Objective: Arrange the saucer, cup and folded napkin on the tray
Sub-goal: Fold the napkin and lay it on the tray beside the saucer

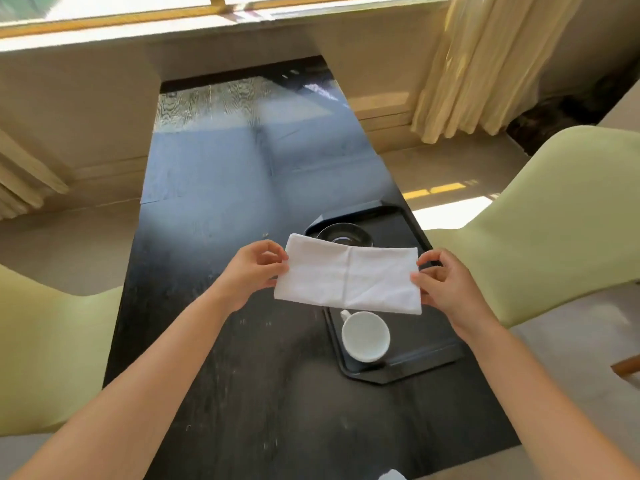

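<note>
Where sun falls, black table (pixel 221 306).

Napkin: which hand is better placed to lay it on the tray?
Right, probably. The right hand holds the napkin end over the tray, between saucer and cup; the left hand is over bare table.

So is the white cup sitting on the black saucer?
Apart. The head view shows the cup at the tray's near end and the saucer at the far end, the held napkin between.
</note>
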### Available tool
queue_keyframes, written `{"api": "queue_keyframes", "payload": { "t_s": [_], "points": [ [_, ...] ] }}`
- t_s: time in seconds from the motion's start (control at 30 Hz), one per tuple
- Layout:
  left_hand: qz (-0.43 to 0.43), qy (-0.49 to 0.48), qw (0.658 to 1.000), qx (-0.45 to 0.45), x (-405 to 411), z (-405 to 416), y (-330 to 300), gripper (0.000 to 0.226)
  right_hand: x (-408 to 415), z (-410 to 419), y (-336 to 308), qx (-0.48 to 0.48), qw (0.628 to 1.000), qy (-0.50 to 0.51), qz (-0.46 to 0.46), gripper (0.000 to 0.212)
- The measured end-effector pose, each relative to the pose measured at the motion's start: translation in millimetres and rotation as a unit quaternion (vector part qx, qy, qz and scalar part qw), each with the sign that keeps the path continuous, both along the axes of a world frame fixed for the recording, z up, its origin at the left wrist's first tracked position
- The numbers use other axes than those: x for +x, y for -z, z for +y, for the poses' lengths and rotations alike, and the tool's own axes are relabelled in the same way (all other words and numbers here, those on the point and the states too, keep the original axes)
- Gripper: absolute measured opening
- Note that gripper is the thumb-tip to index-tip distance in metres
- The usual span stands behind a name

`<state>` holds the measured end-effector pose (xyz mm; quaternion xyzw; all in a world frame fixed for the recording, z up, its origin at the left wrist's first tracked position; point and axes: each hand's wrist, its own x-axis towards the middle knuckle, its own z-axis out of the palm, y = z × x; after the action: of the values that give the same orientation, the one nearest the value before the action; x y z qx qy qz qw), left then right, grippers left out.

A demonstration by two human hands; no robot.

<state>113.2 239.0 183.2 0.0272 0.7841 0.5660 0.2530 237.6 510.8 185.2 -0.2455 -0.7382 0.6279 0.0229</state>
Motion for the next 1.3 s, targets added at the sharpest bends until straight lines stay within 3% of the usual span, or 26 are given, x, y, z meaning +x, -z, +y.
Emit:
{"api": "queue_keyframes", "payload": {
  "t_s": [0.27, 0.4, 0.6, 0.77, 0.97, 1.07, 1.2, 1.3],
  "points": [
    [0.118, 0.094, 0.979, -0.140, -62, 136, 9, 0.029, -8, 87, 30, 0.033, 0.998, 0.037, -0.030, 0.016],
    [0.140, 0.150, 0.957, -0.206, -88, 184, 25, 0.022, -9, 103, 53, 0.045, 0.995, 0.066, -0.059, 0.021],
    [0.186, 0.284, 0.894, -0.292, -117, 233, 68, 0.026, -9, 97, 104, 0.010, 0.988, 0.134, -0.081, 0.022],
    [0.214, 0.384, 0.839, -0.321, -128, 269, 118, 0.046, -18, 89, 146, 0.007, 0.978, 0.176, -0.115, 0.020],
    [0.252, 0.438, 0.789, -0.351, -131, 281, 162, 0.068, -26, 86, 173, 0.044, 0.972, 0.169, -0.154, 0.020],
    [0.283, 0.449, 0.768, -0.358, -129, 283, 177, 0.078, -24, 86, 181, 0.076, 0.970, 0.157, -0.167, 0.021],
    [0.300, 0.439, 0.768, -0.358, -124, 285, 190, 0.091, -23, 88, 190, 0.153, 0.965, 0.105, -0.183, 0.024],
    [0.324, 0.450, 0.737, -0.386, -118, 284, 195, 0.102, -21, 89, 190, 0.309, 0.929, 0.043, -0.199, 0.031]
  ]
}}
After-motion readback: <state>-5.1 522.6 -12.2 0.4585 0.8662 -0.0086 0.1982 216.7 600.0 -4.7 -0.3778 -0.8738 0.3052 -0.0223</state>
